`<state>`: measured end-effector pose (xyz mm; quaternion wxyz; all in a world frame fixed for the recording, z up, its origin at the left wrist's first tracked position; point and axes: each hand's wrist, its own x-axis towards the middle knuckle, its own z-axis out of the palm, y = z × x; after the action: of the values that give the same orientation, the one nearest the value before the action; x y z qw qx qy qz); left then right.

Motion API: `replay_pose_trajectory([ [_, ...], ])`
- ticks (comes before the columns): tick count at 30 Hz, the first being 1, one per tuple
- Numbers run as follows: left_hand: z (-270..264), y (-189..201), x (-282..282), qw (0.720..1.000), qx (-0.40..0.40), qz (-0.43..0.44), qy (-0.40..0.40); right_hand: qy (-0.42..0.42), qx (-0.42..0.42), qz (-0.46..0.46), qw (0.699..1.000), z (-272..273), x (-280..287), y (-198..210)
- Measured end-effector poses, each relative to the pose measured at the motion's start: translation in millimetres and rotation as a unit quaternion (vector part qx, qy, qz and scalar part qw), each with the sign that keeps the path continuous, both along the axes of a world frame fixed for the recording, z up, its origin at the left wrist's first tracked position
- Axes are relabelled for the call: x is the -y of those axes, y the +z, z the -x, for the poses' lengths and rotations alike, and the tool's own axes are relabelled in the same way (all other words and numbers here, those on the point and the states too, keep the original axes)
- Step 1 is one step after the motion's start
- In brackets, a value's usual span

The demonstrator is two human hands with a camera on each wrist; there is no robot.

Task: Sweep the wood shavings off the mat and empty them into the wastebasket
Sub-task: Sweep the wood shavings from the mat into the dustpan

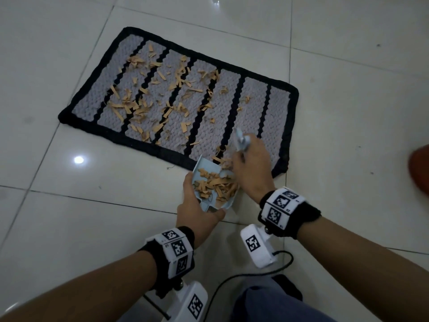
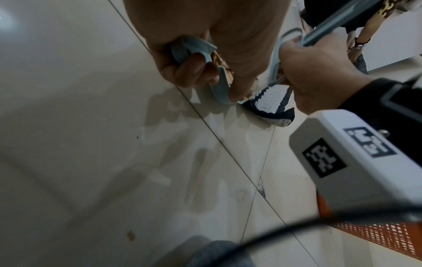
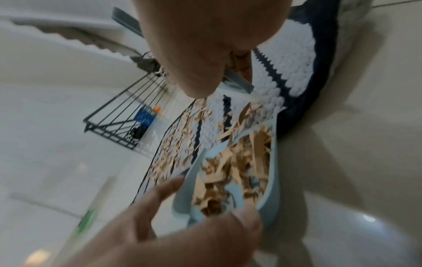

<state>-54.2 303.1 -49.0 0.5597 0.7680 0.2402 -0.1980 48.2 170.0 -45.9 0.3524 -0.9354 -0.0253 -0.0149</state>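
Note:
A grey mat (image 1: 253,105) with black stripes and a black border lies on the tiled floor. Tan wood shavings (image 1: 139,105) are scattered mostly over its left and middle parts. My left hand (image 1: 197,205) grips a light blue dustpan (image 1: 204,165) at the mat's near edge, and a pile of shavings (image 1: 216,184) fills the pan. My right hand (image 1: 250,168) holds a small light blue brush (image 1: 242,142) just above the pan's mouth; its bristles are hidden behind the hand. The right wrist view shows the dustpan (image 3: 273,162) heaped with shavings (image 3: 233,171).
An orange mesh wastebasket (image 1: 420,168) stands at the far right edge, also low in the left wrist view as the wastebasket (image 2: 376,234). My knee (image 1: 267,303) and a black cable (image 1: 255,273) are at the bottom. A dark metal rack (image 3: 128,115) stands beyond the mat.

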Motion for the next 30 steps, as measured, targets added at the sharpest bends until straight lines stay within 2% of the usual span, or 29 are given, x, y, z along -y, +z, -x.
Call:
replay_pose_trajectory([
  [3, 1, -1, -1, 1.000, -0.002, 0.003, 0.001, -0.055, 0.019, 0.015, 0.998, -11, 27, -5],
  [6, 2, 0, 0, 1.000, 0.001, 0.006, 0.006, -0.058, 0.002, 0.038, 0.998, -10, 41, -12],
  [13, 0, 2, 4, 1.000, -0.009, 0.003, 0.015, 0.093, -0.026, 0.068, 0.993, 10, 7, -18],
  [17, 0, 1, 4, 1.000, -0.009, -0.001, 0.015, 0.197, -0.012, 0.067, 0.978, 20, -4, -16],
  [22, 0, -5, 4, 1.000, -0.005, 0.003, 0.022, 0.258, 0.008, 0.054, 0.964, 42, 6, -11],
  [26, 2, -6, 3, 1.000, 0.001, 0.012, 0.026, 0.236, 0.029, -0.025, 0.971, 48, 11, -5],
  [28, 3, -5, 2, 1.000, 0.008, 0.015, 0.023, 0.186, 0.040, -0.073, 0.979, 43, 13, 1],
  [30, 4, -4, -1, 1.000, 0.011, 0.016, 0.018, 0.124, 0.064, -0.080, 0.987, 34, 15, 1],
])
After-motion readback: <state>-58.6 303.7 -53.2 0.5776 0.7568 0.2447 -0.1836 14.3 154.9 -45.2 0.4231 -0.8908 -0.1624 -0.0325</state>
